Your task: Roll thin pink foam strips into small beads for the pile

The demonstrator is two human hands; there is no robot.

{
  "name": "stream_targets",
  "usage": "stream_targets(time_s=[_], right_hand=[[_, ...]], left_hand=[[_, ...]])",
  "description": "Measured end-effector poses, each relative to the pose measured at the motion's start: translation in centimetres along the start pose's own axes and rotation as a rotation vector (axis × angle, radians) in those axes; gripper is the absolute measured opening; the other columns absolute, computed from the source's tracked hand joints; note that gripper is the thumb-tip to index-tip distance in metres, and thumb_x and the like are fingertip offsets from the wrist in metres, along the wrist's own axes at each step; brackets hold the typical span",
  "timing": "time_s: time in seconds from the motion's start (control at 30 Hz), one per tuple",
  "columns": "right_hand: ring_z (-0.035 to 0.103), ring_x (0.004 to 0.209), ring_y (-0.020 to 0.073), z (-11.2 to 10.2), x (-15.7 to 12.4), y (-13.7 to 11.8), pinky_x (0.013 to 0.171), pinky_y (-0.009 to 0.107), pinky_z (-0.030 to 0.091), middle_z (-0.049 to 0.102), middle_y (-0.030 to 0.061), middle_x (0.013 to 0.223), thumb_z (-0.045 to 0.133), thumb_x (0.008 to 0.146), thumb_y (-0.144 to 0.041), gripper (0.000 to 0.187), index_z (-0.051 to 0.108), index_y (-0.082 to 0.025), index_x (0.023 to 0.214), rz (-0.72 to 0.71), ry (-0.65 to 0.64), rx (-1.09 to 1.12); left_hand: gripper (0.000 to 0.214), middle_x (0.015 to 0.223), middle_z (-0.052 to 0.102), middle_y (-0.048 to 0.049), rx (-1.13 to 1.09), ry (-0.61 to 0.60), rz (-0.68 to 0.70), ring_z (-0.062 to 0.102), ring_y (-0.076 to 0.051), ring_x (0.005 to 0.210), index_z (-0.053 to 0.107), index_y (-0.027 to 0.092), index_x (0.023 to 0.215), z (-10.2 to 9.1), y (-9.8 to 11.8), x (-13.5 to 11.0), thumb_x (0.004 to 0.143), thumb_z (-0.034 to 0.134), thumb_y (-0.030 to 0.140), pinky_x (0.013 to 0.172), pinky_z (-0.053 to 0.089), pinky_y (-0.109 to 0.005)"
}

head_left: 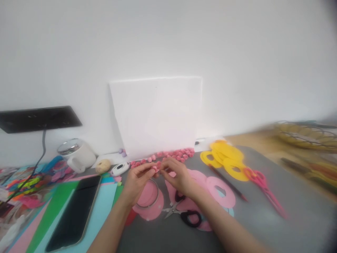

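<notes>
My left hand (pixel 137 180) is closed in a pinch on a small pink paper rose (pixel 155 169), held above the middle of the grey mat. Close against it, my right hand (pixel 179 175) pinches the same rose with its fingertips; the finer detail is blurred. Behind my fingers lies a row of pink and red rolled paper roses (pixel 179 154). Under my left hand is a round metal ring (pixel 157 196) on pink paper circles (pixel 151 212). Black-handled scissors (pixel 191 218) lie partly opened below my right wrist. Pink paper rings (pixel 221 191) spread out to the right.
Yellow paper rings (pixel 228 154), a dark pencil (pixel 229 184) and pink scissors (pixel 265 189) lie on the right. On the left, a phone (pixel 75 214) rests on coloured paper sheets (pixel 105 203), near a white mug (pixel 80 156). A white board (pixel 158 116) leans against the wall.
</notes>
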State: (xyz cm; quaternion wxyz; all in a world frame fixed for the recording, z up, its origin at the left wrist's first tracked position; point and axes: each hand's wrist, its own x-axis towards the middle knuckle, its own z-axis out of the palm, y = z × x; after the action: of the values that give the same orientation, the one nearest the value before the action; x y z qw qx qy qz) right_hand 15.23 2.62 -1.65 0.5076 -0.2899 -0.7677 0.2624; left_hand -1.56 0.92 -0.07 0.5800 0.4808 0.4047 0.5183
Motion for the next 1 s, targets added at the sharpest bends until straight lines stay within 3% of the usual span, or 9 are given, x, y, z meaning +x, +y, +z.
stream_targets(time_s=[0.5,0.67,0.77,1.0], right_hand=[[0.057,0.067,0.0138,0.20,-0.04,0.15,0.056,0.024,0.048,0.060,0.0029,0.074,0.052,0.085,-0.022,0.009,0.059,-0.020,0.079,0.020,0.061,0.007],[0.060,0.064,0.0139,0.35,0.03,0.21,0.055,0.024,0.050,0.062,0.0021,0.070,0.057,0.082,-0.022,0.005,0.060,-0.019,0.079,0.072,0.114,0.065],[0.060,0.069,0.0149,0.22,0.12,-0.08,0.058,0.026,0.051,0.062,0.0037,0.074,0.054,0.083,-0.020,0.010,0.062,-0.019,0.076,0.032,0.077,0.033],[0.061,0.069,0.0131,0.13,-0.08,-0.37,0.062,0.027,0.055,0.061,0.0043,0.088,0.059,0.080,-0.022,0.019,0.062,-0.022,0.098,0.070,-0.010,0.134]], left_hand=[[0.023,0.081,0.070,-0.0046,0.139,-0.088,0.009,0.059,-0.016,0.073,0.072,0.020,0.096,-0.25,-0.37,0.04,0.073,0.069,0.025,0.072,0.050,-0.029],[0.024,0.079,0.070,-0.0038,0.125,-0.046,-0.013,0.061,-0.016,0.073,0.071,0.019,0.094,0.05,-0.37,0.02,0.071,0.071,0.025,0.072,0.050,-0.028],[0.020,0.077,0.069,-0.0030,0.060,-0.013,-0.032,0.062,-0.016,0.072,0.069,0.018,0.086,0.42,-0.05,-0.05,0.068,0.073,0.026,0.071,0.050,-0.028],[0.018,0.076,0.065,-0.0029,0.017,0.015,-0.046,0.062,-0.016,0.071,0.065,0.016,0.078,0.43,-0.01,0.09,0.068,0.073,0.028,0.071,0.049,-0.030]])
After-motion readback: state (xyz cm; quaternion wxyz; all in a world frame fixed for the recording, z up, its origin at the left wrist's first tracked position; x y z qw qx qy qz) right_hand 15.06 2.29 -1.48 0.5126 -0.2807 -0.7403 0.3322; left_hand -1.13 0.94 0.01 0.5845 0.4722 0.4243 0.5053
